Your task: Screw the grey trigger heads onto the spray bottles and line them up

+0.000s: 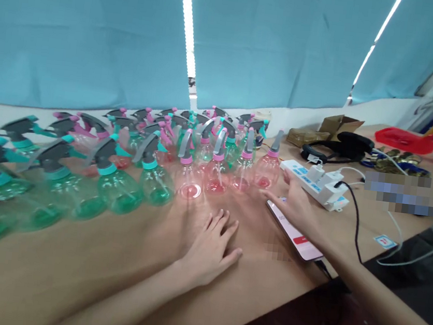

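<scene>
My left hand (212,248) lies flat on the brown table, fingers spread, with nothing in it. My right hand (295,205) hovers over the upper end of a smartphone (303,240) with a lit screen; its thumb and fingers are apart and it holds nothing. Just beyond its fingertips stands a pink spray bottle (266,172), the rightmost of a front row. Beside it are more clear pink spray bottles (217,175) with pink collars and grey triggers. Left of them stand several green spray bottles (119,188) with turquoise collars. Whether my right fingertips touch anything is unclear.
Behind the front row more spray bottles (143,117) crowd against the wall. A white power strip (301,175) with plugged-in chargers and cables lies at right. Farther back are black headphones (337,147), an open cardboard box (340,125) and a red tray (409,140).
</scene>
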Available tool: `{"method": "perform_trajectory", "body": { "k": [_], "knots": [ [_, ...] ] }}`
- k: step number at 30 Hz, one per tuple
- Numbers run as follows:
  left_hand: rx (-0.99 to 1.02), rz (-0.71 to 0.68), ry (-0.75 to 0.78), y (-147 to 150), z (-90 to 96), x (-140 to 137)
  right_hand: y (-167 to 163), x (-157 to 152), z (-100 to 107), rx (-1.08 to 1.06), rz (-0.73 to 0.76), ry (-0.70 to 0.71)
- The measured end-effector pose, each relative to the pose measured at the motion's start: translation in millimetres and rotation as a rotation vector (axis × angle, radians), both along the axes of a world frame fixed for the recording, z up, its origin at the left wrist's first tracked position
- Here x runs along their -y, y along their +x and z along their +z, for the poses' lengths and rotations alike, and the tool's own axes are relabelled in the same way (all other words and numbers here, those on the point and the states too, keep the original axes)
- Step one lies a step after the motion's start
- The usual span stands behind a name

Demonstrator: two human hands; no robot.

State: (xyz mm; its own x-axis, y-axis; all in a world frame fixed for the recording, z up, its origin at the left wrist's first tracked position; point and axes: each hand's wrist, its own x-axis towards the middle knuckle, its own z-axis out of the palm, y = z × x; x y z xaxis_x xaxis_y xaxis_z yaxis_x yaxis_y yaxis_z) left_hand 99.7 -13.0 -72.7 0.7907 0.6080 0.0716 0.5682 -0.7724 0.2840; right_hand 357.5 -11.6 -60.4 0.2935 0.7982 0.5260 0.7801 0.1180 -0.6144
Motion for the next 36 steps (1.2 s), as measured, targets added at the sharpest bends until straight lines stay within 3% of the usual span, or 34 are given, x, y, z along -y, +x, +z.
{"method": "perform_trajectory", "body": {
  "k": [3, 6, 10, 17, 24, 30, 33, 36],
  "knots": [
    [0.011, -0.007, 0.000, -21, 0.1, 7, -47, 27, 1, -0.010, 0.131, 0.027],
    [0.006, 0.028, 0.013, -52, 1.9, 16, -95, 36, 8, 0.020, 0.332, -0.040],
    [0.001, 0.129, 0.045, -108, 4.5, 31, -155, 23, 9, 0.028, 0.545, -0.147],
    [-0.010, 0.381, 0.114, -229, 6.4, 55, -275, -4, 1, 0.071, 0.885, -0.162],
    [0.414, 0.689, 0.033, -336, 8.0, 65, -392, -19, 12, 0.065, 1.075, -0.123],
    [0.637, 1.071, 0.204, -415, 27.2, 43, -447, -15, 6, -0.027, 1.115, -0.164],
    [0.722, 1.183, 0.290, -444, 41.9, 20, -459, -7, 8, -0.065, 1.139, -0.214],
    [0.766, 1.212, 0.272, -463, 52.6, -6, -459, -3, 10, -0.080, 1.153, -0.251]
  ]
}}
